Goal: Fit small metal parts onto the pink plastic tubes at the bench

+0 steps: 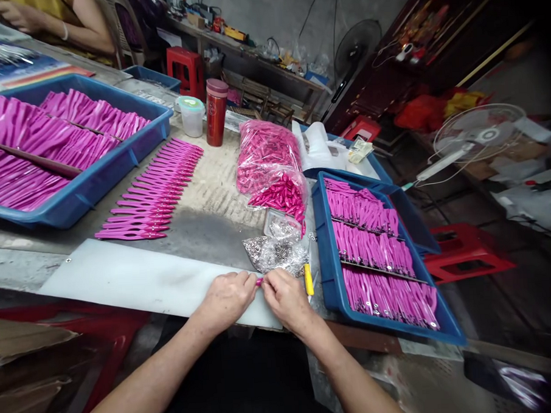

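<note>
Pink piece (259, 281), at lower centre of the frame, over the right end of a white board (123, 274). Fingers of the left hand (231, 298) are curled and pinching its left side; those of the right hand (285, 298) are pinching its right side. Most of it is covered; its join cannot be inspected. Recommended practice: grip near the middle, hold both wrists in line, and apply force straight along its length, without bending. Just beyond the hands on the desk (203, 228): a clear bag of small metal parts (277, 253) and a yellow-handled tool (308, 280). Further out: a row of pink handles (151, 228), left of centre; filled blue trays at left (119, 171) and right (325, 247).
</note>
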`<state>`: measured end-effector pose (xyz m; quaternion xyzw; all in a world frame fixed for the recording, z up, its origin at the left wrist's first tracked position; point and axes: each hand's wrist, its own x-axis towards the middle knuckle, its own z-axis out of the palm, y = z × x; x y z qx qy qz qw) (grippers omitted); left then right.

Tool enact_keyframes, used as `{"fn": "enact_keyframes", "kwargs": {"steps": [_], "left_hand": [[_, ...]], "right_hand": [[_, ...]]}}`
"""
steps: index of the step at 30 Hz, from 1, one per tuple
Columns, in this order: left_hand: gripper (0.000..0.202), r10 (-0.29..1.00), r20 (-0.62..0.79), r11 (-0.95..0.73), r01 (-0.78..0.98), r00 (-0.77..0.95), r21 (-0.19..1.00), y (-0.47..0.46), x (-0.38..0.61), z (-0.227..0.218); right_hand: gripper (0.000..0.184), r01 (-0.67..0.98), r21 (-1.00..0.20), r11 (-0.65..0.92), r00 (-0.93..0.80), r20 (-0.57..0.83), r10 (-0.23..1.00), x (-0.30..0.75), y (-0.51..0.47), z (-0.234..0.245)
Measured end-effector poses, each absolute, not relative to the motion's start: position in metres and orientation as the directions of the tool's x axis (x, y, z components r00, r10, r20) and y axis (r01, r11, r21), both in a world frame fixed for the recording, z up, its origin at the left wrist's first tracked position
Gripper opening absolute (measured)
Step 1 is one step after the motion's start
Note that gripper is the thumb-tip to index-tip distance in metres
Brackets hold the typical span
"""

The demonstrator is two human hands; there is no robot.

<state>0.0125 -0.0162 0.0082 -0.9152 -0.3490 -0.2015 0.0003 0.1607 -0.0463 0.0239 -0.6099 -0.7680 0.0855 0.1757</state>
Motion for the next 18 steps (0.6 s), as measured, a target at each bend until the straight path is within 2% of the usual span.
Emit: {"fn": "enact_keyframes", "kwargs": {"steps": [6, 11, 15, 18], "left_hand": [[0.02, 0.642, 0.384, -0.755, 0.635, 0.664, 0.164, -0.016, 0.011, 0.01], [0.02, 0.634, 0.428, -0.762, 0.615, 0.643, 0.203, -0.015, 0.009, 0.01], [0.019, 0.622, 0.46, -0.772, 0.595, 0.634, 0.223, -0.015, 0.008, 0.009], [0.019, 0.604, 0.454, -0.788, 0.574, 0.654, 0.222, -0.015, 0.008, 0.007]], "right_hand": [[0.014, 0.878, -0.457, 0.143, -0.11, 0.099, 0.989, 0.164, -0.046, 0.031], [0.011, 0.826, -0.545, 0.14, -0.105, 0.096, 0.99, 0.171, -0.05, 0.041], [0.013, 0.818, -0.546, 0.179, -0.123, 0.138, 0.983, 0.169, -0.051, 0.04], [0.018, 0.819, -0.549, 0.169, -0.137, 0.099, 0.986, 0.164, -0.049, 0.037]]}}
